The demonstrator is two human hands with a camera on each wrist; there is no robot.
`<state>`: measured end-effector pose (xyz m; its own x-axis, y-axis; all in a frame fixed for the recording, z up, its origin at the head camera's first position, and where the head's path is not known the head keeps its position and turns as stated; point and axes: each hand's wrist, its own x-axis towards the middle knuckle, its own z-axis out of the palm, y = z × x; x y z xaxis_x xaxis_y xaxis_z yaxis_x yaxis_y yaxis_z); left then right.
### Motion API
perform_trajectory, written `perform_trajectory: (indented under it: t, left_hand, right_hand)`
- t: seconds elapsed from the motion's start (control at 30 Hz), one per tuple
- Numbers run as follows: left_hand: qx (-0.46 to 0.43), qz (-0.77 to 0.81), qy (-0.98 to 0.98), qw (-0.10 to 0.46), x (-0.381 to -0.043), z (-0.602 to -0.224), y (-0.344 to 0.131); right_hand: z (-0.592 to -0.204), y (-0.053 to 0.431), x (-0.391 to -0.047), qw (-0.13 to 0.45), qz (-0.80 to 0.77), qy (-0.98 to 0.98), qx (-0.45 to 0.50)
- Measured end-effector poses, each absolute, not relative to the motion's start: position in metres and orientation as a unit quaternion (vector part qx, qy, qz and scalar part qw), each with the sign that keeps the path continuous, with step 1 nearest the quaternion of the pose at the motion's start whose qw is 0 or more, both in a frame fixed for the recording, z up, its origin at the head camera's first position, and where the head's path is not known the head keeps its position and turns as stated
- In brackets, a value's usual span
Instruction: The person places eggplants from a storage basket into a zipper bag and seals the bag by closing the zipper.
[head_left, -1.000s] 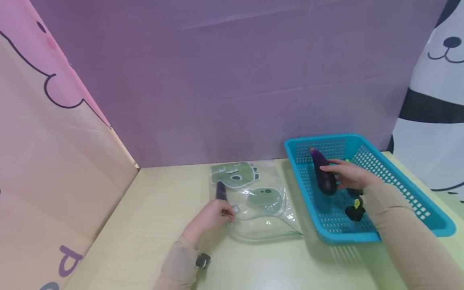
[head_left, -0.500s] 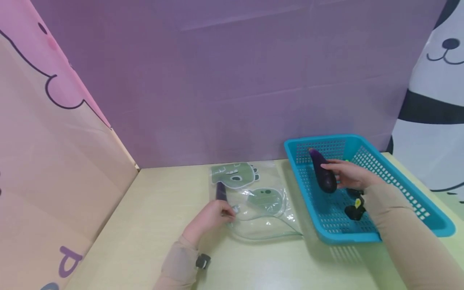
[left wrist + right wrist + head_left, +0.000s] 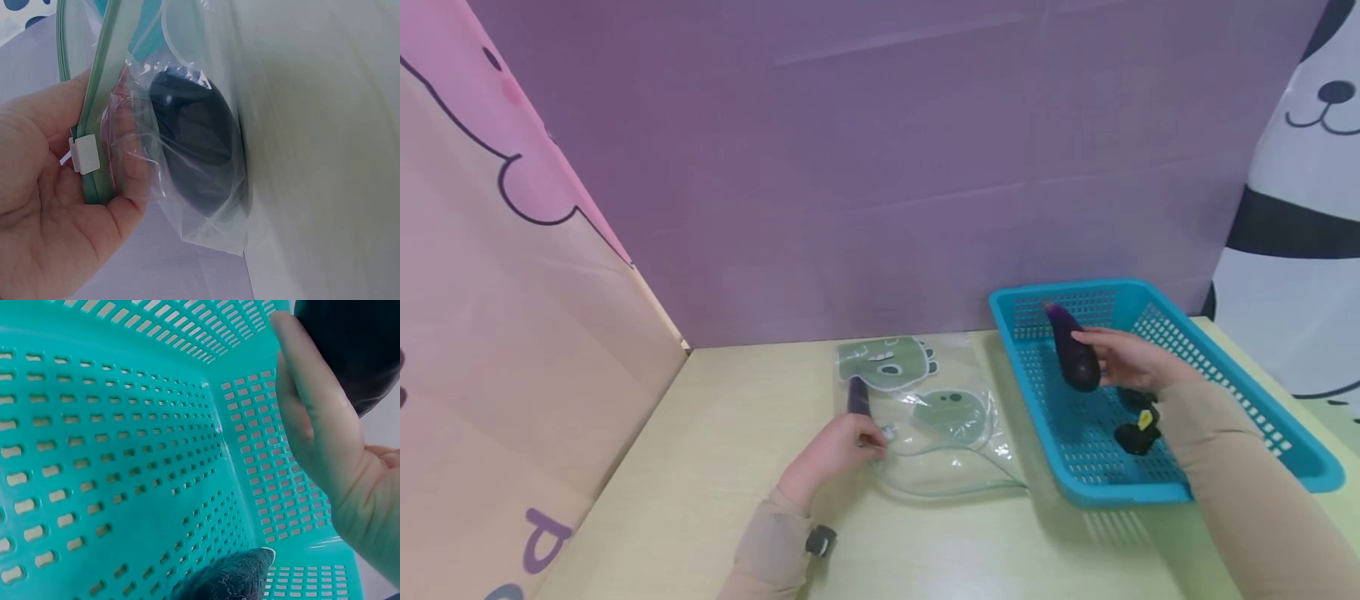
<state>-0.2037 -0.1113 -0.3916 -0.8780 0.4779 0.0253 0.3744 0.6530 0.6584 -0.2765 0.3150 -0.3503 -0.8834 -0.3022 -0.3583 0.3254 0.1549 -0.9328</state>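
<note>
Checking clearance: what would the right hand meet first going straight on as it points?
Beyond the eggplant in the right hand, probably the teal basket near its far left corner; depth is unclear, so it may pass over.

My head view looks forward and down across the table (image 3: 715,442). My left-wrist view sits close, turned sideways, facing the left hand (image 3: 56,215) and plastic bag (image 3: 203,232); my right-wrist view peers closely into the blue basket (image 3: 144,515), which the head view shares.
</note>
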Motion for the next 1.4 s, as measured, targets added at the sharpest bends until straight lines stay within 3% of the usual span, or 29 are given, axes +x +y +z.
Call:
perform_trajectory:
  t: [0.87, 1.4]
  left_hand:
    - [0.252, 0.34, 0.904, 0.069, -0.206, -0.394, -0.113]
    - [0.251, 0.344, 0.902, 0.077, -0.208, -0.397, -0.113]
  right_hand:
    - [-0.335, 0.321, -0.274, 0.263, -0.735, 0.623, 0.051]
    - [-0.321, 0.308, -0.265, 0.246, -0.805, 0.536, 0.062]
